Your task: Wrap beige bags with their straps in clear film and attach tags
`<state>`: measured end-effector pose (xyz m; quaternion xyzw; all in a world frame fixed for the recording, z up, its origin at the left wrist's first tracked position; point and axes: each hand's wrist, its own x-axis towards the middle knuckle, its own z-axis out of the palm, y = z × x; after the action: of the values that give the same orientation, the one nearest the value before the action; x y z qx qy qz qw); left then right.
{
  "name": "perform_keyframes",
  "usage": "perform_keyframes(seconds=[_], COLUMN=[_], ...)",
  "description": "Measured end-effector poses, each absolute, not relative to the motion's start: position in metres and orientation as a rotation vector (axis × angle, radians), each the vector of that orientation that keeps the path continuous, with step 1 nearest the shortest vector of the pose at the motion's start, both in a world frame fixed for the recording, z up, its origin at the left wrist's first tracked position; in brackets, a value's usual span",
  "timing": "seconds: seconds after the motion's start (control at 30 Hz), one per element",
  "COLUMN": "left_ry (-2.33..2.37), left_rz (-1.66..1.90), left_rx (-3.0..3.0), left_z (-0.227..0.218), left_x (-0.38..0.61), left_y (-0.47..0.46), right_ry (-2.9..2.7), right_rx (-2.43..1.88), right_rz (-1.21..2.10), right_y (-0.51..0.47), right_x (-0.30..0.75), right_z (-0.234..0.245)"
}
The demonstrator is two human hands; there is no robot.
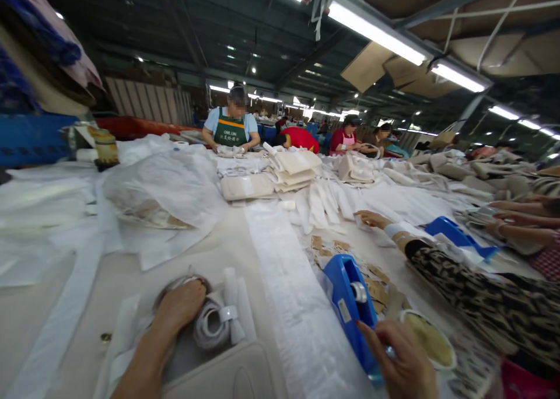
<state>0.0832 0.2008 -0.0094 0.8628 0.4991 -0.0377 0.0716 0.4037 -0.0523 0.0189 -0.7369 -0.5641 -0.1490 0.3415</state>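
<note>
Left hand (184, 300): back uppermost, laid over a round, greyish wrapped bundle (170, 283) on the near part of the pale bench (225, 241); its fingertips are hidden, so I cannot tell how firmly it grips. Right hand (400, 352): index finger stretched out beside a blue plastic tape dispenser (345, 294), other fingers bent; whether it touches the dispenser or pinches any tape cannot be told.

Workpiece: a beige, smooth-faced bag (231, 370) lies flat directly before the person, partly cut off by the lower edge of view. Just beyond it sits a white-wrapped coiled roll (211, 327) with a shiny white band (228, 313) around the part beside it.

Progress, judged: part-way. The coiled roll looks wrapped and banded. The bundle under the left hand looks covered, but its fastening is not visible. Brown card tags (376, 294) lie loose beyond the dispenser; none shows on the bag. A stack of folded beige bags (293, 165) stands farther off; whether these are finished cannot be told.
</note>
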Motion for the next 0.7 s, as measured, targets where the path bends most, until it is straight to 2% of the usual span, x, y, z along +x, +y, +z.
perform_keyframes(seconds=[0.1, 0.3, 0.47, 0.7], left_ry=[1.501, 1.505, 1.453, 1.442], left_rz=[-0.262, -0.295, -0.246, -0.175], left_rx=[2.551, 2.496, 2.521, 2.588], left_z=[-0.001, 0.005, 0.003, 0.003], left_x=[0.087, 0.09, 0.09, 0.087], left_y=[0.198, 0.196, 0.195, 0.195], right_ry=[-1.678, -2.084, -2.107, -1.996], right_rx=[-1.878, -1.998, -2.099, -1.77], right_rz=[-0.21, -0.392, -0.312, -0.426], right_y=[0.001, 0.086, 0.1, 0.106], right_x=[0.35, 0.327, 0.327, 0.326], right_z=[0.011, -0.035, -0.058, -0.07])
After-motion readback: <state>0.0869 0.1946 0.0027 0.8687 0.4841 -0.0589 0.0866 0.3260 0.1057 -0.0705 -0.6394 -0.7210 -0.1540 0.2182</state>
